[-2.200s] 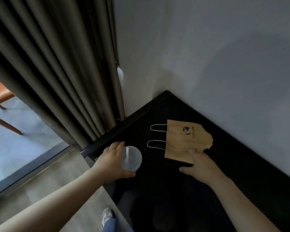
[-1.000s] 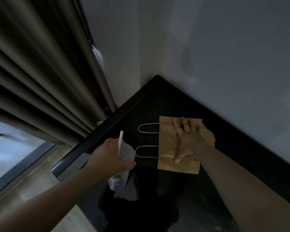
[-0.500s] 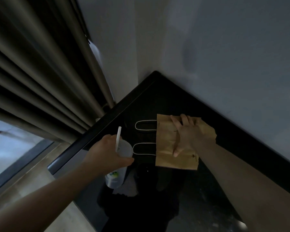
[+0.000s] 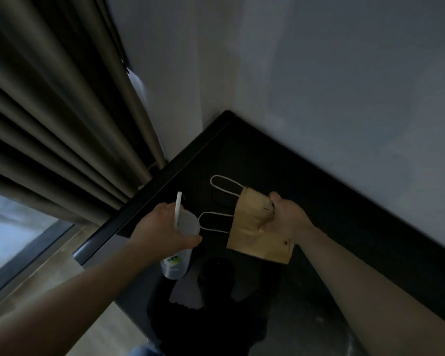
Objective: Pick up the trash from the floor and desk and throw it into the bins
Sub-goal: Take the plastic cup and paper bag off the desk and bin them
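**Both hands full at the desk corner**

I'm looking down at a black desk [image 4: 357, 214] tucked into a grey wall [image 4: 319, 73] corner, with a pleated curtain [image 4: 62, 124] on the left. The left hand [image 4: 162, 232] wraps round a clear plastic cup [image 4: 176, 263] near its lid, and a white straw [image 4: 177, 209] stands up past the knuckles. The right hand [image 4: 285, 219] bunches the top of a brown paper bag [image 4: 249, 240]; the paper crumples under the fingers. Two white cord handles [image 4: 224, 183] loop out toward the cup. I can't tell whether the bag's lower edge touches the desk.
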The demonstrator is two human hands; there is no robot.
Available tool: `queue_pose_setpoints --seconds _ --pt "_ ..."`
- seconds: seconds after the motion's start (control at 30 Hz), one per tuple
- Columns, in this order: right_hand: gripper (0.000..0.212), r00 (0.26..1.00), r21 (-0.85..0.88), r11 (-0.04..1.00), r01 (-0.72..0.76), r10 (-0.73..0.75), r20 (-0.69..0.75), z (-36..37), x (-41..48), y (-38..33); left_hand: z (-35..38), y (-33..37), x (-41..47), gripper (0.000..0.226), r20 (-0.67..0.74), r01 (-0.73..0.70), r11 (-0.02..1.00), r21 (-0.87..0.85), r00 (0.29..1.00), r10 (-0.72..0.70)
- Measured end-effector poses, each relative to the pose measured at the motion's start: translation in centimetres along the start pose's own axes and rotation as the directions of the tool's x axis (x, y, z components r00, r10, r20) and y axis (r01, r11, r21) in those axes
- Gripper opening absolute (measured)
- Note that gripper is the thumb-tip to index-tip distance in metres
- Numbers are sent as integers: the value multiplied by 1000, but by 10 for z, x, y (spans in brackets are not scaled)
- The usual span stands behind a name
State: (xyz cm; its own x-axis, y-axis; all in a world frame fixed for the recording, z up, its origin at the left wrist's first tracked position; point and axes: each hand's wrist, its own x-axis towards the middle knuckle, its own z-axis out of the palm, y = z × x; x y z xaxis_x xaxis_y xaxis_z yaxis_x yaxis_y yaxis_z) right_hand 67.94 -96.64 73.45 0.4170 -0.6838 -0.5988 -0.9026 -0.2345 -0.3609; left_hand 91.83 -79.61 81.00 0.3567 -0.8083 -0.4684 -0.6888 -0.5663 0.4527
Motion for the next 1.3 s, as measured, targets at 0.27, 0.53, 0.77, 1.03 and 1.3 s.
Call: queue_pose_setpoints --seconds 0.27,0.53,0.77,1.03,1.3 --pt "64 911 745 666 -31 325 -253 8 -107 -26 -21 4 -18 75 -73 -170 979 -113 984 163" --pt "59 755 883 441 160 521 -398 10 -195 -91 -73 14 -39 78 -116 -425 894 -138 904 412" --pt "55 465 910 246 335 796 -387 17 -284 -109 -97 45 -75 39 -43 -683 686 -251 716 697" --pt "53 83 834 298 464 923 -376 45 -422 -101 -71 117 -146 75 72 -827 506 -245 504 860" --pt "48 -271 724 347 596 936 -226 110 -586 -103 -22 178 -289 56 181 -885 234 -402 174 968"
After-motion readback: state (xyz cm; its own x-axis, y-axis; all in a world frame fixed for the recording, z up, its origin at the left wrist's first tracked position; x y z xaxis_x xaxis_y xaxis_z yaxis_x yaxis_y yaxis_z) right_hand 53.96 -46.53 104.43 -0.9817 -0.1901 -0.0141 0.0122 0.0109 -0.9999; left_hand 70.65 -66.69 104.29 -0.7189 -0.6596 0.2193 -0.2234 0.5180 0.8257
